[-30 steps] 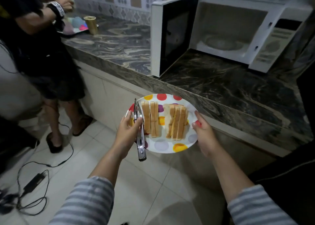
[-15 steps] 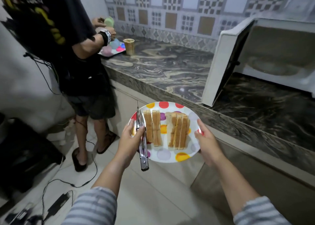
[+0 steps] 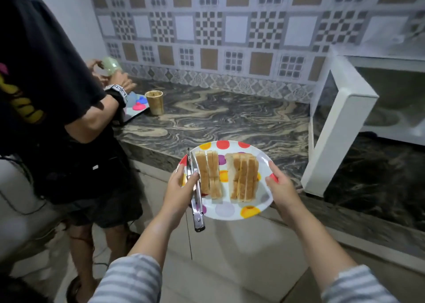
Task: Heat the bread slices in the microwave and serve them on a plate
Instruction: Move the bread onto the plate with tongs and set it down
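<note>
Two hands carry the load here, and you stand at what looks like the serving step, though whether the bread has been heated cannot be read from this view. Largest first: the marble counter [image 3: 230, 119] runs across ahead of you, its front edge just beyond the plate, with plenty of bare stone between the cup [image 3: 154, 102] at the far left and the microwave [image 3: 379, 100] at the right. The microwave door [image 3: 333, 128] stands swung out over the counter, so keep to its left. Another person [image 3: 46, 96] stands close on your left, narrowing the room on that side.

The spotted plate [image 3: 230, 210] hangs level in the air before the counter edge, bearing two rows of bread slices [image 3: 243, 176] set on edge. Your left hand [image 3: 177, 192] curls round the plate rim and pins the metal tongs [image 3: 195, 194] against it with the thumb; your right hand [image 3: 279, 185] grips the opposite rim, thumb on top. Next, I judge, lower the plate flat onto the open stone without tipping the slices.
</note>
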